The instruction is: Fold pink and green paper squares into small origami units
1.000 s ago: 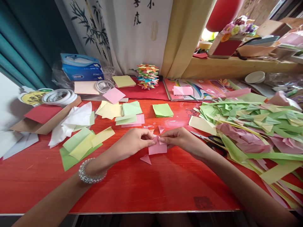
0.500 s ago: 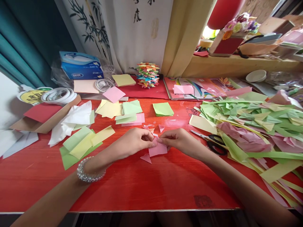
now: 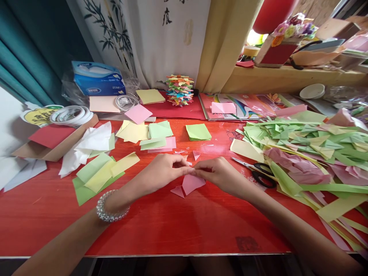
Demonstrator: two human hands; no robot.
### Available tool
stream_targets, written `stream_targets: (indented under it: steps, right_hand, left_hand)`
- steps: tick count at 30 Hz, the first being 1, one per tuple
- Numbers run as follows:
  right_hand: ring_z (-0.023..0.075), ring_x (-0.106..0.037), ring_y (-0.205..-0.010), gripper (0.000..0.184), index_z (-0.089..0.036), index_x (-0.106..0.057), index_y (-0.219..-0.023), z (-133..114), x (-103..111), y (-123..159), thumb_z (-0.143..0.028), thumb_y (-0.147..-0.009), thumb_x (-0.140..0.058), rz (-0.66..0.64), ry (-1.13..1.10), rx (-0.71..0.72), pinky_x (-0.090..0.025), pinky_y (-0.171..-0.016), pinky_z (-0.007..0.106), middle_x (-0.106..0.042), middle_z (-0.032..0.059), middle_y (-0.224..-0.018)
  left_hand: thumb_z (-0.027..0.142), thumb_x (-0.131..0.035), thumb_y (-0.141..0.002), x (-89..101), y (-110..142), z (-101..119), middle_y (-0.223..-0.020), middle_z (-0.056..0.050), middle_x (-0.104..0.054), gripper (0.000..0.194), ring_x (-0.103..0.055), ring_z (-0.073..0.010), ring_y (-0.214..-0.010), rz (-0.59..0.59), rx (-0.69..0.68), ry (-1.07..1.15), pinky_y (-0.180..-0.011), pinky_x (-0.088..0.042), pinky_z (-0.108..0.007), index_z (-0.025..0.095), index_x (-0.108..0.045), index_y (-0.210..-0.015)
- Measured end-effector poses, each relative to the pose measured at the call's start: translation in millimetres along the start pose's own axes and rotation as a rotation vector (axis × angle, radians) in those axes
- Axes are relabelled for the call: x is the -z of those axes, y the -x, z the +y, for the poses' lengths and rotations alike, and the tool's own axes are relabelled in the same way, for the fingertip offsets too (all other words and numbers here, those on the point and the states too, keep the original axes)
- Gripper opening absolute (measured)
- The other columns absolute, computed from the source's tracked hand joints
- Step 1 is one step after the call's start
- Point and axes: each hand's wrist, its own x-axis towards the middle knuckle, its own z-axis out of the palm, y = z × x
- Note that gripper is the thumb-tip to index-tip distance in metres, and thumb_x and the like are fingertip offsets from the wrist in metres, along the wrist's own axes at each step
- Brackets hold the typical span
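Note:
My left hand (image 3: 165, 170) and my right hand (image 3: 217, 173) meet fingertip to fingertip over a small pink paper piece (image 3: 192, 183) on the red table (image 3: 172, 226). Both hands pinch its upper edge, fingers pressed together. The paper now shows a pointed, folded shape hanging below the fingers. A small pink folded triangle (image 3: 177, 191) lies on the table just left of it. A few pink scraps (image 3: 196, 154) lie behind the hands. A beaded bracelet (image 3: 110, 209) sits on my left wrist.
Black-handled scissors (image 3: 255, 171) lie right of my right hand. A heap of green, yellow and pink paper strips (image 3: 310, 153) fills the right side. Paper squares (image 3: 143, 134), a green stack (image 3: 197, 132), tissues (image 3: 89, 145), tape rolls (image 3: 71, 116), a tissue box (image 3: 97, 78) and a stack of folded pieces (image 3: 179, 90) sit behind.
The pink paper has been folded from a squarish shape into a pointed one. Both hands have stayed together, shifting slightly over the fold.

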Motion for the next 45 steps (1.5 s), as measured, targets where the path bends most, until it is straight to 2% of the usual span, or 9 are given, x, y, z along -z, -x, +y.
stream_targets:
  steps: [10,15,19,24,27,31,34,39,45]
  right_hand:
    - [0.0123,-0.052,-0.063,0.028,-0.017,-0.064,-0.078,-1.9,9.7,1.2,-0.037,-0.087,-0.046,0.039,-0.106,-0.041,-0.039,-0.058,0.025,-0.061,0.0018,-0.07]
    - [0.014,-0.056,-0.069,0.027,-0.016,-0.06,-0.077,2.8,5.6,-3.3,-0.038,-0.087,-0.046,0.195,-0.22,-0.063,-0.044,-0.064,0.027,-0.062,0.0028,-0.075]
    - [0.013,-0.055,-0.068,0.027,-0.016,-0.059,-0.078,4.8,-1.3,-6.4,-0.041,-0.084,-0.051,0.281,-0.344,-0.035,-0.044,-0.062,0.026,-0.061,0.0019,-0.073]
    - [0.0158,-0.063,-0.076,0.029,-0.015,-0.059,-0.096,2.2,-1.2,-7.6,-0.035,-0.075,-0.064,0.176,-0.712,-0.079,-0.049,-0.069,0.028,-0.067,0.0059,-0.085]
    - [0.0144,-0.065,-0.071,0.029,-0.014,-0.061,-0.095,-0.7,-0.4,-7.0,-0.031,-0.072,-0.068,0.121,-0.781,-0.125,-0.051,-0.068,0.028,-0.067,0.006,-0.088]
    - [0.0104,-0.062,-0.059,0.015,-0.015,-0.065,-0.081,-2.3,-0.4,-5.5,-0.027,-0.073,-0.066,0.104,-0.721,-0.126,-0.05,-0.059,0.024,-0.066,0.0014,-0.075]
    - [0.0109,-0.062,-0.062,0.014,-0.016,-0.065,-0.077,-1.1,-0.3,-5.5,-0.029,-0.076,-0.062,0.091,-0.687,-0.112,-0.051,-0.061,0.024,-0.065,0.0003,-0.073]
    - [0.0119,-0.061,-0.067,0.019,-0.019,-0.065,-0.094,1.9,-1.9,-5.1,-0.028,-0.077,-0.062,0.308,-0.601,-0.045,-0.049,-0.062,0.023,-0.066,-0.0011,-0.072]
    - [0.0149,-0.063,-0.077,0.02,-0.021,-0.07,-0.096,-0.6,-5.3,1.4,-0.022,-0.082,-0.056,0.496,-0.12,0.093,-0.047,-0.07,0.027,-0.071,0.0022,-0.086]
  left_hand:
    - [0.039,-0.054,-0.081,5.1,-2.6,-3.7,-0.077,-0.001,-0.062,0.025,-0.055,-0.0163,-0.075,0.081,-0.034,0.12,-0.07,-0.041,-0.028,0.017,-0.061,-0.071]
    - [0.039,-0.055,-0.08,6.0,-4.7,-5.8,-0.072,0.0,-0.058,0.023,-0.052,-0.0146,-0.07,0.12,-0.039,0.148,-0.066,-0.039,-0.027,0.018,-0.06,-0.074]
    - [0.035,-0.058,-0.079,0.5,-4.7,-6.5,-0.072,0.001,-0.058,0.018,-0.052,-0.0127,-0.065,0.064,-0.031,0.224,-0.062,-0.04,-0.026,0.017,-0.06,-0.076]
    - [0.032,-0.059,-0.08,-4.5,-4.3,-5.0,-0.073,0.0,-0.059,0.016,-0.055,-0.0114,-0.064,0.142,-0.012,0.455,-0.063,-0.046,-0.025,0.016,-0.06,-0.079]
    - [0.03,-0.059,-0.08,-6.6,-4.1,-4.7,-0.075,0.0,-0.059,0.014,-0.056,-0.0108,-0.067,0.191,-0.019,0.5,-0.065,-0.047,-0.023,0.016,-0.06,-0.078]
    - [0.031,-0.061,-0.079,-8.6,-4.4,-4.5,-0.082,-0.001,-0.061,0.015,-0.056,-0.0108,-0.068,0.178,-0.011,0.463,-0.065,-0.048,-0.024,0.017,-0.061,-0.083]
    - [0.03,-0.064,-0.076,-8.9,-4.8,-4.1,-0.079,0.0,-0.06,0.016,-0.058,-0.0105,-0.066,0.22,-0.015,0.502,-0.065,-0.05,-0.024,0.017,-0.06,-0.083]
    - [0.028,-0.066,-0.075,-10.1,-4.3,-3.0,-0.078,0.001,-0.059,0.016,-0.058,-0.0098,-0.064,0.228,0.015,0.554,-0.062,-0.051,-0.023,0.016,-0.06,-0.084]
    - [0.028,-0.063,-0.078,-10.8,-3.1,0.1,-0.081,-0.001,-0.061,0.017,-0.06,-0.0099,-0.066,0.22,0.03,0.577,-0.063,-0.051,-0.021,0.014,-0.061,-0.088]
